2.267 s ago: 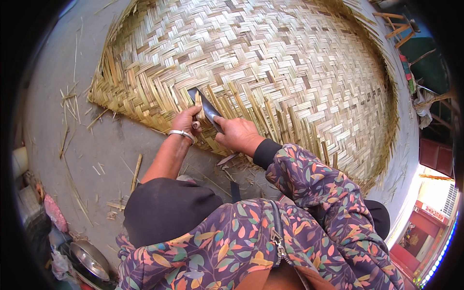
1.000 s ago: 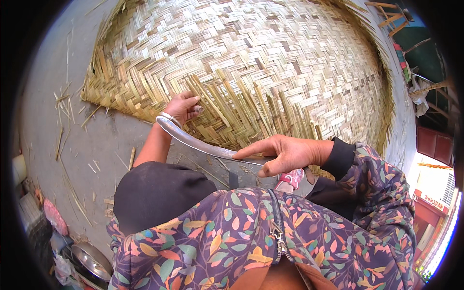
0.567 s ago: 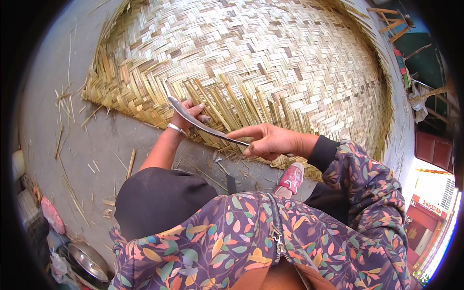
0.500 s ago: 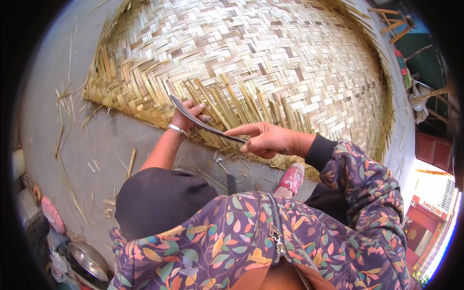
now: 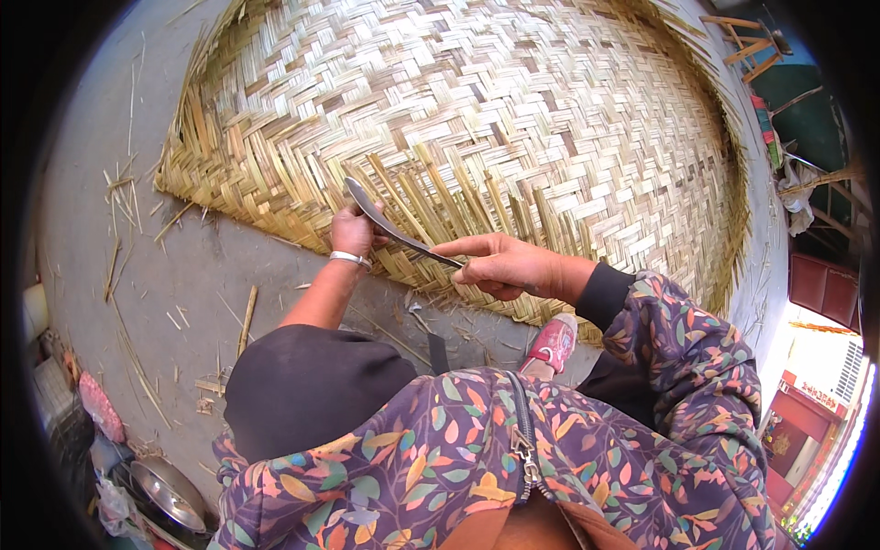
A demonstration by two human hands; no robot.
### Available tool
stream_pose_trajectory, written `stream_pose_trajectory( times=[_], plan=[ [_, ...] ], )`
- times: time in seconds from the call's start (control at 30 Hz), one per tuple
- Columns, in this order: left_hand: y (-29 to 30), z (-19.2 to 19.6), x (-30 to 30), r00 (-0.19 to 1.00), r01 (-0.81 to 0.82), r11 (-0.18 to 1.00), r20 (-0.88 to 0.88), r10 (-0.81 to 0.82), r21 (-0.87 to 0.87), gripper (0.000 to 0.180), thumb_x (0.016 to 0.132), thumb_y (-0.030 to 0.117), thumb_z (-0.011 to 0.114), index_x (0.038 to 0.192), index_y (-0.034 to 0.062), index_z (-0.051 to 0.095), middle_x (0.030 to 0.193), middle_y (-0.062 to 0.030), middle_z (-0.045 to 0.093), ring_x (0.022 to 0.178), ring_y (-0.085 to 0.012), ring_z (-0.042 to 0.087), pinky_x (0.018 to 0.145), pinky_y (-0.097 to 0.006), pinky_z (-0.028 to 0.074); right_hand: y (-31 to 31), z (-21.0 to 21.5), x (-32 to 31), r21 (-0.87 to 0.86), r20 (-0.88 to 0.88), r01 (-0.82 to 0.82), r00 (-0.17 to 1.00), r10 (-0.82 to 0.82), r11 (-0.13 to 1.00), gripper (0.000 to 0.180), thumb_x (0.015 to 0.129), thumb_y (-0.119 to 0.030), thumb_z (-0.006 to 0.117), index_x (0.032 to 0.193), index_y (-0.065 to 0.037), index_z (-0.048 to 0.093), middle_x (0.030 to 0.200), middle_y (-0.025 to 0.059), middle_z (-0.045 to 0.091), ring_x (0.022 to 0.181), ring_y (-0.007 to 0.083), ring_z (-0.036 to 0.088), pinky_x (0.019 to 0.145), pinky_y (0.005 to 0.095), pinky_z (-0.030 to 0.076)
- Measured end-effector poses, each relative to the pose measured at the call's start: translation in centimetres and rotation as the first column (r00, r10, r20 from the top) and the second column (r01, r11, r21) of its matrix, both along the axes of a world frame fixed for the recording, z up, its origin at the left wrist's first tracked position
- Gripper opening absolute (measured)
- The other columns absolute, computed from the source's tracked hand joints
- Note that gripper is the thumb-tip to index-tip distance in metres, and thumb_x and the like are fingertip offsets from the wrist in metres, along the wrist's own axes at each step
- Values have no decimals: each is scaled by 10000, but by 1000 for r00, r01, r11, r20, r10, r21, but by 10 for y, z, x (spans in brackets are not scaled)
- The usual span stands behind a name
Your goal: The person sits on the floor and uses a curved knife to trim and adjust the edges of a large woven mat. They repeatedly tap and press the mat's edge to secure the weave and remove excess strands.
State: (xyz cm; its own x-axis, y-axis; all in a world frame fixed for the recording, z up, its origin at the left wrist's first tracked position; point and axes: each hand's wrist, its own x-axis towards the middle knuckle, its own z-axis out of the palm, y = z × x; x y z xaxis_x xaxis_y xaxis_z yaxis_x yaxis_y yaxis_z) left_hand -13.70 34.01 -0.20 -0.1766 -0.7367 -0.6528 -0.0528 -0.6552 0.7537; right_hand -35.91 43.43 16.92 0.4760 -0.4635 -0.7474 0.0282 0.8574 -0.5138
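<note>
Your right hand (image 5: pixel 502 266) holds a curved blade (image 5: pixel 403 237) across the near edge of the woven mat (image 5: pixel 440 101).
The mat lies on the floor (image 5: pixel 211 266) in front of you; your right fingers are clamped on the blade's near end, the index stretched along it, while your left hand (image 5: pixel 356 231) sits behind the blade at the mat's edge, and whether its fingers grip a strip you cannot tell from here. To work well, hold the blade flat and low, guide it with that index finger, and leave your left fingertips clear of its edge. Counted: one mat, one blade, two hands, one bracelet (image 5: pixel 351 258) on your left wrist, one pink shoe (image 5: pixel 553 344); the raised strip ends (image 5: pixel 500 206) are too crowded to number.
</note>
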Motion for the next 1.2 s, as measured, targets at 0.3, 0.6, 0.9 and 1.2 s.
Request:
stream_pose_trajectory(
  times=[0.3,0.6,0.9,1.2],
  plan=[
    [9,-1,3,985,-64,997,-165,55,-49,137,925,167,668,855,74,596,734,-8,634,577,-103,646,461,-216,488,-18,1,6,-178,-597,-461,753,277,869,561,860,-279,615,1378,-78,538,902,91,612,805,185,570,701,299,446],
    [-3,9,5,941,-159,976,-277,196,150,129,916,212,698,898,131,599,772,27,645,617,-96,631,516,-218,470,-28,-20,30,-253,-861,-748,464,210,613,559,802,-333,615,1333,-164,580,890,156,701,854,330,673,771,435,525],
    [-17,11,2,962,-123,960,-207,178,253,187,923,283,675,911,109,606,724,1,631,533,-110,601,422,-242,432,-17,-36,37,-183,-911,-746,374,175,641,506,812,-290,592,1301,-159,581,917,151,709,909,323,682,809,446,520],
    [-31,0,-11,985,-143,940,-50,166,311,184,913,227,668,853,91,559,664,-21,589,481,-127,590,346,-263,402,-14,-74,45,-247,-950,-790,310,18,561,509,827,-285,570,1323,-173,554,800,170,699,738,343,688,673,469,538]
  ],
)
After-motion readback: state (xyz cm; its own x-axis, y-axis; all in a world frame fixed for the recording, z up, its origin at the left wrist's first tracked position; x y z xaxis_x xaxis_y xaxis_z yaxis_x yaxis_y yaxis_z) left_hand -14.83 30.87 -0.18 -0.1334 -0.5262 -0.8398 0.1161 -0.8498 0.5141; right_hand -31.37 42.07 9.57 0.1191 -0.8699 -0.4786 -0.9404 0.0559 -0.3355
